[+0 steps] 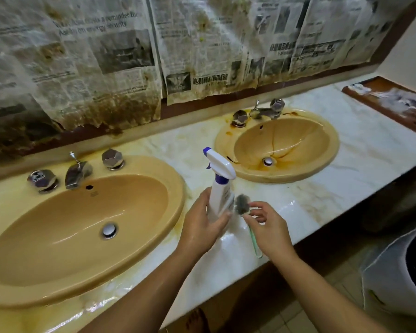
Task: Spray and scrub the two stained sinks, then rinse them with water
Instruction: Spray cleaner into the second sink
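So the person is standing at a marble counter (334,179) with two tan sinks set in it. The left hand (202,227) is wrapped around the lower body of a white spray bottle (220,188) with a purple nozzle, thumb across the front and fingers curled behind it, and the bottle stands upright on the counter between the two sinks. Right beside it, the right hand (269,230) is pinching a small gray scrub brush (242,205) by its neck, fingertips (249,218) closed just under the bristly head, which is touching the side of the bottle. The brush's pale green handle (255,241) runs down under the palm (it ends in a loop near the counter edge). The left sink (87,227) looks fairly even in colour, while the right sink (281,150) has dark orange streaks running to its drain. Stained newspaper (111,56) covers the wall behind the taps.
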Motion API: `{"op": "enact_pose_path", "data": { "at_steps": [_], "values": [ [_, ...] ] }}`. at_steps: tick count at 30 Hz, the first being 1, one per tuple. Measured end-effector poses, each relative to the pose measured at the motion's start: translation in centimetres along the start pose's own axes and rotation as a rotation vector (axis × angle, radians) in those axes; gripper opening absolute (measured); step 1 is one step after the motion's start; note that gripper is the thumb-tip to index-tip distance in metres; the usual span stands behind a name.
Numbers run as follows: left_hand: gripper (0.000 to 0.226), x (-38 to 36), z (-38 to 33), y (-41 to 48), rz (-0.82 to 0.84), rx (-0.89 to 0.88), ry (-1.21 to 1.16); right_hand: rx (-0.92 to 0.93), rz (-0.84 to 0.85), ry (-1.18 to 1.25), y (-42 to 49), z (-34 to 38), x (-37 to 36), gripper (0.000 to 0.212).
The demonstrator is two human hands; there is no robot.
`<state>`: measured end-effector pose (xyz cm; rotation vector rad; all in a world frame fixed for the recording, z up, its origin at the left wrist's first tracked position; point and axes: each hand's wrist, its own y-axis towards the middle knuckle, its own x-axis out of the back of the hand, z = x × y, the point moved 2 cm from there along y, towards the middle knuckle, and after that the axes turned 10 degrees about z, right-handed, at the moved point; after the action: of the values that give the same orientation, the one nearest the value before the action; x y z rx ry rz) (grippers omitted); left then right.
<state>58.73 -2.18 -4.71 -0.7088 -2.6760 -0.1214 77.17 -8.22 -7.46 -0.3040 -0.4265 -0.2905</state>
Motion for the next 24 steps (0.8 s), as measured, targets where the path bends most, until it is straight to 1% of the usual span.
{"op": "enact_pose_path", "data": {
  "at_steps": [3, 7, 14, 18, 21, 24],
  "values": [
    [0.045, -0.9, 0.4, 2.0, -0.024, 0.034, 0.001, 0.012, 0.035, -0.020, 2.6, -0.7, 0.9, 0.024],
    [0.054, -2.6, 1.0, 3.3, -0.103, 0.094, 0.036, 0.045, 0.130, -0.053, 6.1, -1.8, 1.9, 0.023],
    [0.059, -6.9, -0.8, 3.8, -0.321, 0.269, 0.026, 0.151, 0.406, -0.071, 10.5, -3.9, 3.9, 0.026],
    [0.056, -9.5, -1.5, 3.2, -0.373, 0.394, -0.028, 0.219, 0.558, -0.131, 11.9, -4.2, 4.8, 0.028],
    [0.058, -10.8, -1.7, 2.6, -0.428, 0.483, -0.001, 0.258, 0.660, -0.168, 12.4, -4.1, 5.5, 0.030],
    [0.058, -11.8, -1.9, 2.2, -0.468, 0.519, -0.007, 0.299, 0.704, -0.192, 12.2, -4.2, 6.1, 0.033]
  ]
}}
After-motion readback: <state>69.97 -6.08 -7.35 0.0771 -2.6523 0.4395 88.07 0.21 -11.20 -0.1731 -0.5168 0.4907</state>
